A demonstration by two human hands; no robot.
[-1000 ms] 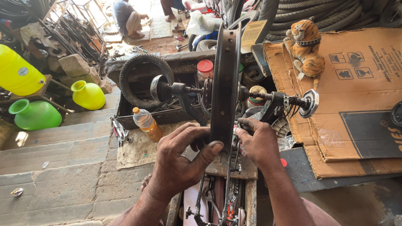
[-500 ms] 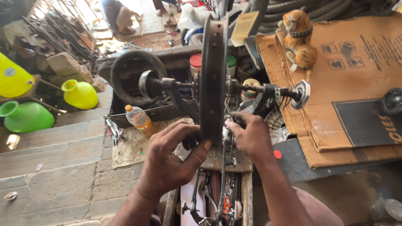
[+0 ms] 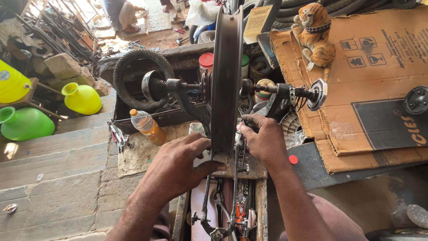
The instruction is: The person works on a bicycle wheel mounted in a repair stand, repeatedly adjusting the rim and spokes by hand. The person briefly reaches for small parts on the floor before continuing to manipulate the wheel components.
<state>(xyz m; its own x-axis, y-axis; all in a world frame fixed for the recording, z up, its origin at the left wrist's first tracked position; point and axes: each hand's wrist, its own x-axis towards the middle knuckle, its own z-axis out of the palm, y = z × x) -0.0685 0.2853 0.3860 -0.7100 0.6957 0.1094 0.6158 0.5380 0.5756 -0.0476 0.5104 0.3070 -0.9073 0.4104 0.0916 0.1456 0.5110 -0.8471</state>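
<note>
Wheel rim (image 3: 226, 80), dark and bare, stands upright and edge-on at frame centre, mounted on a threaded axle (image 3: 267, 88) carried by a metal stand (image 3: 189, 105). Top of the rim is cut off at the 12 o'clock edge. Left hand (image 3: 178, 165) lies against the rim's lower left side, thumb pressed at its bottom edge, grip loosely curled on the rim. Right hand (image 3: 263, 140) sits at 3 o'clock of the rim's base; its fingertips are hidden behind the rim, so whether that grip is closed on anything cannot be told. Base of the stand below the hands is a clutter of rods, hard to make out.

Surroundings: plastic bottle (image 3: 146, 126) with orange liquid lies at 9 o'clock of the rim, near a small tyre (image 3: 133, 67) leaning in a box. Toy tiger (image 3: 315, 33) sits on flattened cardboard (image 3: 370, 93) at 2 o'clock. Yellow jug (image 3: 82, 98) and green jug (image 3: 24, 124) stand at far 9 o'clock. Seated person (image 3: 120, 13) at 11 o'clock is cut off by the frame.
</note>
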